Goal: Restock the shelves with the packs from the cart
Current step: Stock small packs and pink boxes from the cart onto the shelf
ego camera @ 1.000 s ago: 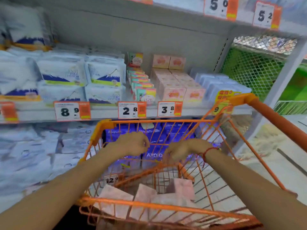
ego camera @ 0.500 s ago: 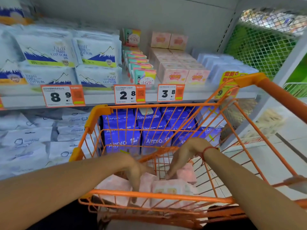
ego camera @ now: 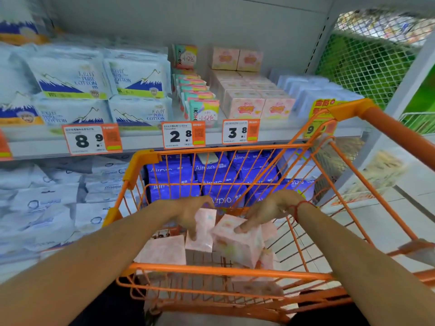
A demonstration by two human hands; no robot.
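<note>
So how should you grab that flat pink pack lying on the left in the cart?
The flat pink pack lies face up and untouched, left of the left hand. Probably come from above, fingers pinching its two long side edges; the wide top offers no hold.

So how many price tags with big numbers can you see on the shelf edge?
4: the 8.9 tag at left, the 2.8 tag in the middle, the 3.8 tag beside it, and a tag behind the orange cart, partly hidden.

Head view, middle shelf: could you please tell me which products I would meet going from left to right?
White Pure Cotton packs → teal Kotex packs → pink boxes → pale blue packs.
</note>
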